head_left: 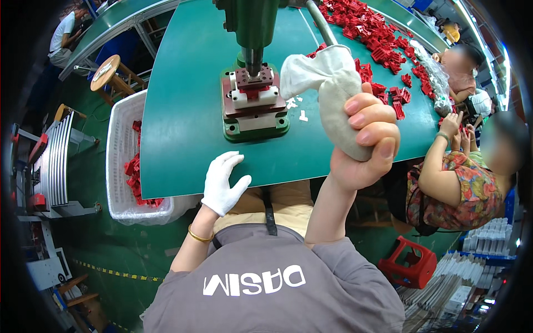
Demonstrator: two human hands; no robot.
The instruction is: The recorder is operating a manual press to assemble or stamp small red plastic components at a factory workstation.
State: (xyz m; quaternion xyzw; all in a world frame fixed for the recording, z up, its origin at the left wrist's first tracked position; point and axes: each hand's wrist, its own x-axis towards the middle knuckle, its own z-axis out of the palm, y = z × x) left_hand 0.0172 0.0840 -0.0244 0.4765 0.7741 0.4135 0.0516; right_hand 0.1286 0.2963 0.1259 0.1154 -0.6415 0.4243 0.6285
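My right hand (371,130), bare, is wrapped round the cloth-covered grip (336,100) of a metal press lever (322,23). The grip's pale cloth is knotted near the rod. My left hand (223,186) wears a white glove and rests at the table's near edge, fingers stretched out and holding nothing. Beyond it stands a green hand press (250,22) with its ram (254,61) down at a brown and white fixture (254,99). Some red plastic shows inside the fixture, mostly hidden by the upper block.
Red plastic parts (383,47) lie heaped on the green table (183,100). Small white pieces (303,115) lie right of the press. A white crate (117,166) with red parts stands at the left. Co-workers sit at the right, near a red stool (408,263).
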